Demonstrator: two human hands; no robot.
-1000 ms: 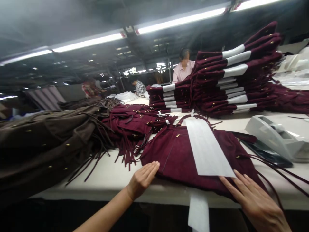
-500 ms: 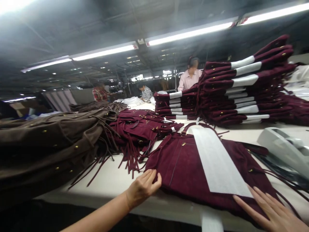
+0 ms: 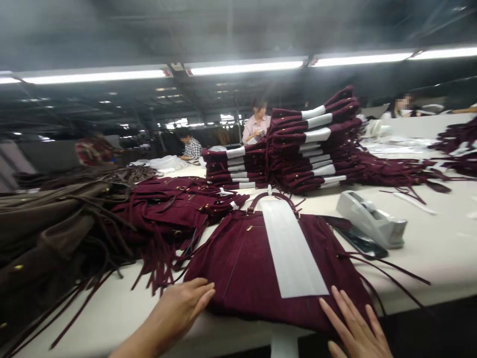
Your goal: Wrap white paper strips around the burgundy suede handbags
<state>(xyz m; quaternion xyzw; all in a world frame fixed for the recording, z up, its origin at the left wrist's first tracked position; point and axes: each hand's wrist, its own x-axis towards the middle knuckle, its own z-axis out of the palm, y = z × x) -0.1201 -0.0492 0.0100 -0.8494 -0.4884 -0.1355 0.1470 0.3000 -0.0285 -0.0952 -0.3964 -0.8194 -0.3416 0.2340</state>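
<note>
A burgundy suede-like handbag (image 3: pixel 238 263) lies flat at the table's front edge, its handles (image 3: pixel 257 201) pointing away from me. A white paper strip (image 3: pixel 292 248) runs down its face from the handles. More white strip (image 3: pixel 283 343) hangs below the bag's near edge. My left hand (image 3: pixel 182 303) rests on the lower left corner, fingers stretched and close together. On the lower right, my right hand (image 3: pixel 354 323) lies with fingers spread, close to the strip's end. Neither hand grips anything.
A grey tape dispenser (image 3: pixel 372 223) stands right of the bag. Burgundy bags with white bands form a tall stack (image 3: pixel 309 149) behind. Brown bags (image 3: pixel 55 238) and fringed burgundy bags (image 3: pixel 167 204) are heaped left. Other people, one in a pink shirt (image 3: pixel 255 128), are farther back.
My view has swung right, so the bag and stacks appear farther left. My left hand's bent fingers have straightened over the bag's corner. My right hand's fingers are spread wider.
</note>
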